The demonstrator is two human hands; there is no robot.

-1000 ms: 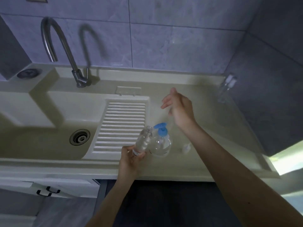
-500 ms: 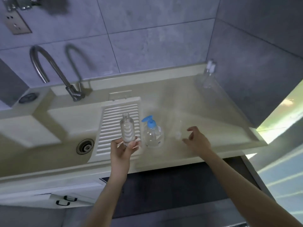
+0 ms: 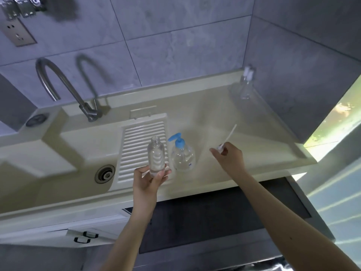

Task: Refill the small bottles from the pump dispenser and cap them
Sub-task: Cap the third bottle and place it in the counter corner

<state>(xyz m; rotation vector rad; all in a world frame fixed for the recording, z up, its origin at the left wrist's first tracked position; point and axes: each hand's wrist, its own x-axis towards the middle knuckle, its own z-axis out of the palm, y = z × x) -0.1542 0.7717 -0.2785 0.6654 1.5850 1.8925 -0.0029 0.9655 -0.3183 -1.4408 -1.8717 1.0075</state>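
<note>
Head view: corner bottles [image 3: 246,86] perhaps two.

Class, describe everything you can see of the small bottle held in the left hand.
The small bottle is clear, looks like plastic, with a rounded shoulder, a narrow neck and an open, capless mouth. It stands roughly upright above the ribbed drainboard, just left of the blue-topped pump dispenser. Only the left hand touches it, gripping its base. How full it is cannot be told.

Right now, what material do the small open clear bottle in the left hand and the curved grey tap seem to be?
Small open clear bottle: likely transparent plastic; the ribbed board shows through it. Curved grey tap: apparently brushed metal, with a dull sheen.
</note>
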